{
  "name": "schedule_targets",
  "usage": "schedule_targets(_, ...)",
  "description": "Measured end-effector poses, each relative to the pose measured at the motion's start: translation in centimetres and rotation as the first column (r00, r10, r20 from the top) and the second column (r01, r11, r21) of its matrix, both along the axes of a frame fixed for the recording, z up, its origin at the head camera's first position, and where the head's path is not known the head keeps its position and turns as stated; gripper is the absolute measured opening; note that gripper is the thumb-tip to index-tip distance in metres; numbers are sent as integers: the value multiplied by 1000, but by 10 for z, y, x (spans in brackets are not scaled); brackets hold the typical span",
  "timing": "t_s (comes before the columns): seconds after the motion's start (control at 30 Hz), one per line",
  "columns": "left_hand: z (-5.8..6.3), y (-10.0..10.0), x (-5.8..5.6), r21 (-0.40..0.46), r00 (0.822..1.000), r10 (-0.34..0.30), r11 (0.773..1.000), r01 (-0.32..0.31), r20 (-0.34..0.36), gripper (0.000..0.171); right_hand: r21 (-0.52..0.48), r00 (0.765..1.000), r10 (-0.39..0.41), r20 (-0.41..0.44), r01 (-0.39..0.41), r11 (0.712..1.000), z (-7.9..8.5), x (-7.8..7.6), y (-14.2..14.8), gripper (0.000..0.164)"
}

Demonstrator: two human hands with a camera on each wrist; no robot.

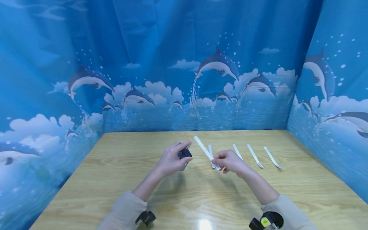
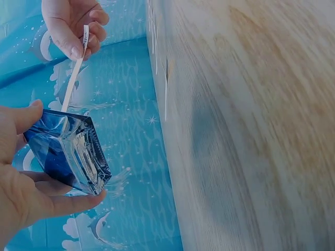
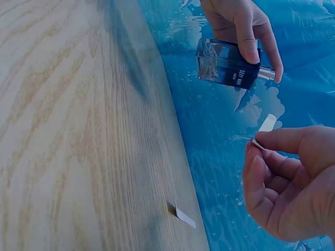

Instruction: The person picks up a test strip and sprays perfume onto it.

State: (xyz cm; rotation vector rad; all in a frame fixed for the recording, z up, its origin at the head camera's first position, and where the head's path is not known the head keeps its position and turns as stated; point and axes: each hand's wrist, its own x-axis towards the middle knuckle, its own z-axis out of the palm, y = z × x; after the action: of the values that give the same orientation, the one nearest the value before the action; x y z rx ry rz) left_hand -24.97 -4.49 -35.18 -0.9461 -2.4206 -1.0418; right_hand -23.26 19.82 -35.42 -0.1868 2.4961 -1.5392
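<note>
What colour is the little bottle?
Mostly dark blue; the bottle shows best in the right wrist view.

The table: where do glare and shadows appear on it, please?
Head view: bright glare on the table near bottom centre, soft shadows under the left hand and right hand; left wrist view: a soft bluish shadow; right wrist view: a dark shadow near the top.

Bottle [image 1: 185,152] left of paper strips [image 1: 202,146], curtain [image 1: 161,64] behind table [image 1: 115,179].

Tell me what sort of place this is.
Probably a makeshift recording booth: dolphin-print sheeting screens the wood-grain table behind and on both sides, with two black wrist-worn devices in view.
</note>
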Motion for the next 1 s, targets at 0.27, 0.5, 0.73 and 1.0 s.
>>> schedule_targets(0.27, 2, -4, 2, 5, 998, 6, 1000, -6, 62, 51, 12, 1000, -13, 1, 13, 1000, 2, 0, 1, 17)
schedule_targets(0.5, 4, -5, 1, -21, 994, 17, 1000, -14, 105, 55, -49, 999, -14, 30, 15, 999, 2, -1, 2, 21)
schedule_targets(0.73, 5, -5, 4, -33, 988, -11, 999, 16, 154, 57, -110, 999, -2, 47, 8, 994, 0, -2, 3, 23)
schedule_targets(1.0, 7, -3, 5, -30, 984, -5, 1000, 10, 179, 58, -120, 998, -13, 61, 20, 993, -4, -3, 3, 25)
